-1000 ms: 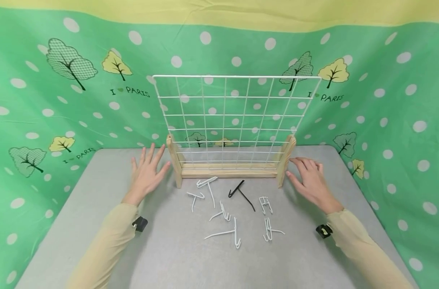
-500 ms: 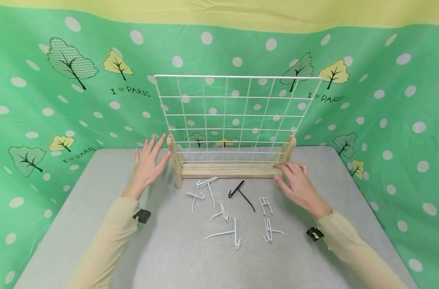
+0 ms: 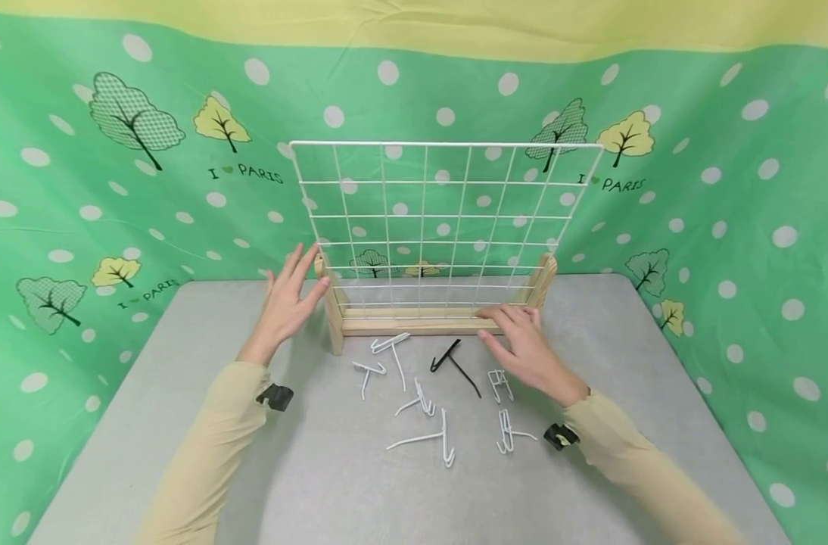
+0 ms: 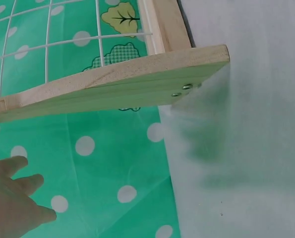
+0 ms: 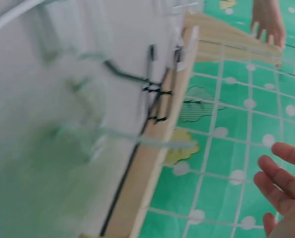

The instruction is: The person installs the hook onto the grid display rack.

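Observation:
A white wire grid point(image 3: 448, 144) stands upright in a wooden stand point(image 3: 428, 330). My left hand point(image 3: 283, 309) is beside the stand's left upright point(image 3: 331, 314), fingers spread; in the left wrist view one fingertip meets the wood's edge or nearly so. My right hand point(image 3: 526, 350) hovers before the base bar at the right, fingers loosely extended, holding nothing. In the right wrist view its fingers point(image 5: 276, 181) appear in front of the grid. Below lie a black wire hook point(image 3: 448, 357) and several white ones, the nearest to my right hand being a small white hook point(image 3: 499, 382).
More white hooks lie on the grey table point(image 3: 359, 484), including a long one point(image 3: 444, 435), a double-wire one point(image 3: 505, 431) and one near the base bar point(image 3: 391, 344). A green dotted cloth point(image 3: 414, 91) hangs behind and along both sides.
My right hand has moved left, from outside the right upright to in front of the base bar. My left hand has shifted slightly up and right along the left upright. The hooks lie unmoved.

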`<control>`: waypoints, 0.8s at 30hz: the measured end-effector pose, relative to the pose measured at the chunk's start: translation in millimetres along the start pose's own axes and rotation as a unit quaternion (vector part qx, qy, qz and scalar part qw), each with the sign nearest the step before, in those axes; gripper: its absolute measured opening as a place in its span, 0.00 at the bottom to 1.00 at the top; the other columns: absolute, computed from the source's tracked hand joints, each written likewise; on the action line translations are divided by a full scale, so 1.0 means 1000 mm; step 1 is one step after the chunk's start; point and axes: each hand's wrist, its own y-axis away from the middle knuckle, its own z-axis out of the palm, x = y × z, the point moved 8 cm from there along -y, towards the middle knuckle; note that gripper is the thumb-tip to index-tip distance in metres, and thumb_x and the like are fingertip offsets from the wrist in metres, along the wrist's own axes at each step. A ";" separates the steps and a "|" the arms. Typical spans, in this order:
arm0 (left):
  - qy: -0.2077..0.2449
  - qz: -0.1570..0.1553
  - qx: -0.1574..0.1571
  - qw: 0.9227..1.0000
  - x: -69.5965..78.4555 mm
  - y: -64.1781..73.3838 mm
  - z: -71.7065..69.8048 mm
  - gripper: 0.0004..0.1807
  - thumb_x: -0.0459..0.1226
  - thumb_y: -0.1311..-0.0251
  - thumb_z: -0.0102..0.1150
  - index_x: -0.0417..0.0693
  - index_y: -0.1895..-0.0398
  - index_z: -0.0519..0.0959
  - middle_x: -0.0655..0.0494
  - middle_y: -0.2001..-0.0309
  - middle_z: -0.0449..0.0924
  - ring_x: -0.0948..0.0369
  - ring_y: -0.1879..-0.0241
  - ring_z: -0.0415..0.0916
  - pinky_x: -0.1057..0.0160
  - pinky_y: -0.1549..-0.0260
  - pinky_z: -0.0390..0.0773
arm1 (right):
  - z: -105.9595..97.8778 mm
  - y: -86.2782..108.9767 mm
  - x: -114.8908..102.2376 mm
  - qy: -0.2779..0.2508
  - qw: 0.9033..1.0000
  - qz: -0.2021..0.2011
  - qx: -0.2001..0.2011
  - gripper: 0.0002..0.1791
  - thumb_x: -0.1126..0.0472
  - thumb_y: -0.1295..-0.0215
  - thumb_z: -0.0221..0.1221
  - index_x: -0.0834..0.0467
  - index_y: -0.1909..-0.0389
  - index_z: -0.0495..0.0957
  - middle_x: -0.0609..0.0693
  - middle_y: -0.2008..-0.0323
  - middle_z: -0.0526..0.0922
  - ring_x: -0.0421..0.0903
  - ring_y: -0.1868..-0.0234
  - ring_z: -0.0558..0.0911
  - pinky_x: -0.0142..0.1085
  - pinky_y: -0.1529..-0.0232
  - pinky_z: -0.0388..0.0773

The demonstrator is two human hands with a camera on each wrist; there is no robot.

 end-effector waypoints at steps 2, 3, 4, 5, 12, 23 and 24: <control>0.012 -0.001 0.000 1.000 0.000 -0.001 0.000 0.36 0.58 0.30 0.42 0.61 0.23 0.49 0.47 0.24 0.39 0.44 0.27 0.37 0.37 0.34 0.23 | 0.002 -0.003 -0.004 -0.003 1.000 0.004 -0.001 0.17 0.56 0.31 0.54 0.63 0.48 0.77 0.55 0.50 0.79 0.55 0.46 0.74 0.54 0.43 0.58; 0.019 0.000 0.003 1.000 -0.001 -0.001 0.000 0.36 0.58 0.30 0.42 0.60 0.23 0.50 0.47 0.24 0.40 0.43 0.27 0.37 0.37 0.34 0.24 | 0.002 -0.004 -0.005 -0.005 1.000 0.007 -0.002 0.17 0.57 0.31 0.55 0.63 0.48 0.77 0.55 0.50 0.79 0.55 0.46 0.74 0.54 0.43 0.58; 0.029 0.002 0.006 1.000 -0.001 -0.002 0.000 0.35 0.57 0.29 0.43 0.59 0.23 0.51 0.46 0.24 0.41 0.42 0.27 0.38 0.36 0.34 0.25 | 0.003 -0.005 -0.006 -0.008 1.000 0.011 -0.002 0.17 0.57 0.32 0.55 0.63 0.48 0.77 0.55 0.51 0.80 0.55 0.47 0.75 0.54 0.42 0.58; 0.039 0.005 0.012 0.999 -0.001 -0.003 -0.001 0.35 0.55 0.29 0.43 0.58 0.23 0.52 0.45 0.24 0.42 0.42 0.28 0.38 0.35 0.34 0.26 | 0.004 -0.006 -0.008 -0.014 1.000 0.014 -0.003 0.16 0.58 0.32 0.55 0.64 0.49 0.78 0.56 0.51 0.80 0.55 0.47 0.75 0.54 0.42 0.58; 0.107 0.043 0.065 0.991 0.000 -0.007 -0.008 0.29 0.43 0.29 0.51 0.53 0.27 0.61 0.41 0.27 0.50 0.42 0.29 0.47 0.28 0.37 0.45 | 0.016 -0.014 -0.011 -0.042 0.998 0.038 -0.023 0.15 0.58 0.33 0.59 0.62 0.50 0.78 0.55 0.53 0.81 0.52 0.48 0.77 0.54 0.41 0.60; 0.193 0.046 0.062 0.978 0.001 -0.006 0.000 0.22 0.34 0.28 0.49 0.44 0.32 0.67 0.38 0.38 0.69 0.41 0.41 0.68 0.39 0.40 0.67 | 0.039 -0.021 -0.011 -0.120 0.989 0.062 -0.059 0.09 0.67 0.37 0.60 0.65 0.57 0.80 0.54 0.59 0.82 0.52 0.55 0.80 0.50 0.49 0.76; 0.198 0.045 0.062 0.977 0.004 -0.005 0.000 0.22 0.33 0.28 0.48 0.43 0.32 0.67 0.37 0.39 0.70 0.41 0.42 0.70 0.39 0.42 0.69 | 0.041 -0.021 -0.011 -0.129 0.987 0.066 -0.063 0.09 0.68 0.37 0.60 0.66 0.57 0.80 0.54 0.59 0.82 0.53 0.55 0.80 0.51 0.50 0.77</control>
